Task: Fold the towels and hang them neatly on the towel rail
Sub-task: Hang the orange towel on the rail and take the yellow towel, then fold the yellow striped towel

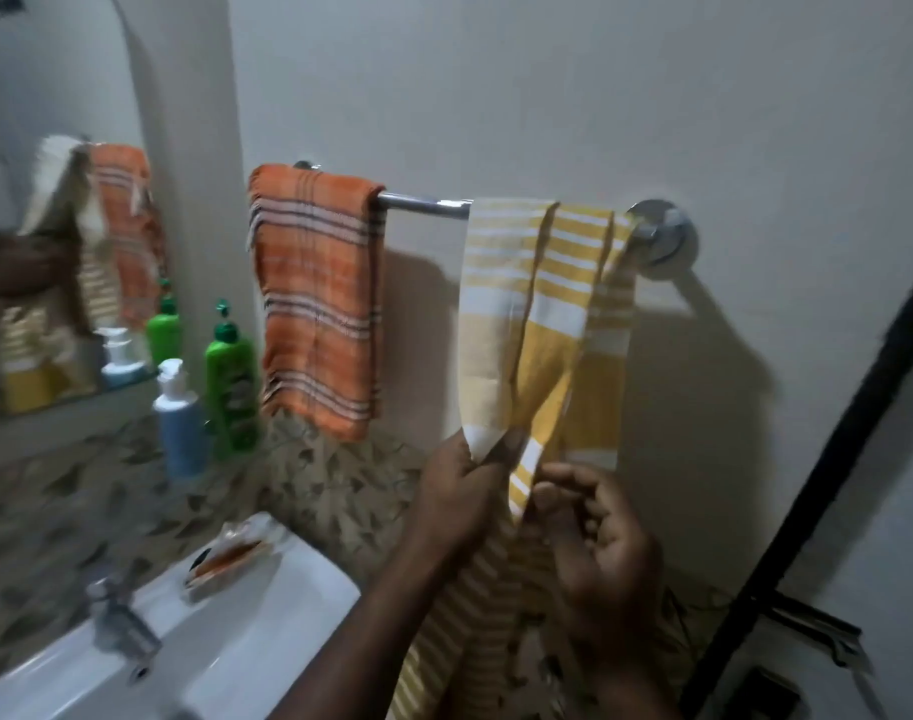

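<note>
A chrome towel rail [423,204] runs along the white wall. An orange checked towel [317,298] hangs folded over its left end. A yellow and white striped towel [542,324] is draped over the right end in loose, uneven strips, and part of it trails down below my hands. My left hand [457,493] pinches the lower corner of the front strip between thumb and fingers. My right hand [594,543] is just to its right with curled fingers closing on the middle strip's lower edge.
A white sink [267,631] with a metal tap [119,615] sits at lower left, an orange packet [233,556] on its rim. Green [232,387] and blue [180,423] bottles stand below a mirror [54,226]. A black door frame [828,459] slants at right.
</note>
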Demonstrator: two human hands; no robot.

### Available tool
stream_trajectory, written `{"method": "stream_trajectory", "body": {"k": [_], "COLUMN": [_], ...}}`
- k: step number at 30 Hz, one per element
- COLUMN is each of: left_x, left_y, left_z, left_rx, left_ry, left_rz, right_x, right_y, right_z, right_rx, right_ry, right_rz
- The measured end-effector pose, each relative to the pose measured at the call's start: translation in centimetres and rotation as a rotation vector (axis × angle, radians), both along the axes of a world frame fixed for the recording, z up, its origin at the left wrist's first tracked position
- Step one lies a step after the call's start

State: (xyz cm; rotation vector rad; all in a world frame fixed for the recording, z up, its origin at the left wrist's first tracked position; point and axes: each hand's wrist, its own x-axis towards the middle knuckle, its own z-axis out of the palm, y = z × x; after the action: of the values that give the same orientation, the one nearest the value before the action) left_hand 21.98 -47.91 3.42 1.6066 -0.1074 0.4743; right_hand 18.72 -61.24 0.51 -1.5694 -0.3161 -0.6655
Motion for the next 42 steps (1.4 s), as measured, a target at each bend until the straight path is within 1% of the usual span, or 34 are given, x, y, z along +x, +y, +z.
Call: {"method": "stream_trajectory", "body": {"k": [1, 3, 4, 5, 7, 9, 11, 12, 14, 15, 17, 18, 19, 20, 22, 24, 26, 27, 28, 29, 30, 31, 32, 33, 35, 37, 38, 40, 42], "left_x": [-0.6, -2.7, -3.9, -5.4, -8.2, -10.7, -13.4, -14.8, -17.1, -18.1, -19.3, -19.4, -19.4, -19.5, -20.1, -21.0, -23.2, -24.5, -25.7, -26.7, -27.7, -28.5, -29.1, -29.7, -30.6, -31.3, -31.6, -32.0, -31.8], "left_y": [-0.3, -1.1, -1.6, -1.9, -1.6, 0.1, 2.3, 3.3, 4.0, 4.1, 3.4, 2.9, 2.4, 1.9, 1.1, 1.3, 2.2, 2.4, 2.5, 2.4, 1.9, 1.3, 0.7, 0.0, -0.3, 0.2, 0.7, 1.5, 1.5], "left_z": [-0.8, -2.5, -3.4, -4.2, -5.5, -6.9, -7.4, -7.3, -6.8, -6.6, -6.1, -5.9, -5.7, -5.4, -5.2, -5.7, -7.3, -8.4, -9.7, -10.8, -11.7, -12.2, -12.6, -12.9, -13.4, -13.2, -13.3, -13.6, -13.9], "left_rx": [0.013, 0.081, 0.120, 0.146, 0.204, 0.257, 0.352, 0.360, 0.295, 0.187, -0.132, -0.200, -0.182, -0.128, 0.082, 0.263, 0.359, 0.401, 0.450, 0.497, 0.540, 0.571, 0.582, 0.568, 0.494, 0.331, 0.230, 0.062, -0.031], "left_ry": [-0.001, 0.031, 0.071, 0.131, 0.328, 0.512, 0.645, 0.660, 0.568, 0.487, 0.338, 0.289, 0.269, 0.262, 0.235, 0.191, 0.225, 0.274, 0.332, 0.390, 0.433, 0.455, 0.462, 0.456, 0.405, 0.384, 0.383, 0.373, 0.369], "left_rz": [0.032, 0.064, 0.040, -0.013, -0.120, -0.159, -0.119, -0.079, 0.038, 0.099, 0.175, 0.190, 0.193, 0.178, 0.156, 0.202, 0.206, 0.184, 0.147, 0.083, -0.001, -0.081, -0.141, -0.183, -0.201, -0.145, -0.095, 0.033, 0.180], "right_x": [0.8, 1.6, 2.2, 2.9, 3.5, 2.8, 0.6, -0.7, -3.3, -4.7, -7.1, -8.0, -9.2, -10.7, -13.2, -13.8, -13.9, -13.7, -13.6, -13.6, -13.8, -13.5, -13.5, -13.8, -13.9, -13.8, -13.7, -13.8, -13.7], "right_y": [-0.1, -0.2, -0.4, -0.3, 0.4, 1.1, 1.3, 1.3, 1.0, 0.9, 0.8, 0.8, 1.0, 1.2, 1.5, 0.8, -0.4, -1.4, -2.0, -2.5, -2.7, -2.7, -2.7, -2.6, -2.8, -3.2, -3.4, -3.8, -3.5], "right_z": [0.6, 1.3, 1.5, 1.7, 1.9, 1.6, 0.6, -0.3, -2.8, -4.4, -7.6, -9.1, -10.1, -10.5, -11.1, -11.3, -10.7, -10.8, -10.5, -10.1, -9.5, -9.3, -9.0, -8.7, -9.3, -9.9, -10.2, -10.4, -10.6], "right_rx": [-0.038, -0.094, -0.112, -0.090, 0.063, 0.221, 0.272, 0.278, 0.320, 0.314, 0.132, 0.030, -0.044, -0.118, -0.234, -0.305, -0.399, -0.383, -0.283, -0.117, 0.084, 0.258, 0.370, 0.443, 0.569, 0.668, 0.691, 0.702, 0.703], "right_ry": [-0.004, 0.069, 0.116, 0.180, 0.275, 0.317, 0.335, 0.342, 0.415, 0.473, 0.549, 0.548, 0.519, 0.468, 0.420, 0.448, 0.466, 0.463, 0.476, 0.536, 0.652, 0.787, 0.907, 0.979, 0.995, 0.941, 0.898, 0.836, 0.843], "right_rz": [-0.010, -0.063, -0.031, 0.048, 0.298, 0.515, 0.564, 0.535, 0.452, 0.414, 0.320, 0.293, 0.319, 0.396, 0.548, 0.678, 0.722, 0.701, 0.672, 0.645, 0.659, 0.726, 0.803, 0.885, 0.954, 0.902, 0.863, 0.886, 0.886]}}
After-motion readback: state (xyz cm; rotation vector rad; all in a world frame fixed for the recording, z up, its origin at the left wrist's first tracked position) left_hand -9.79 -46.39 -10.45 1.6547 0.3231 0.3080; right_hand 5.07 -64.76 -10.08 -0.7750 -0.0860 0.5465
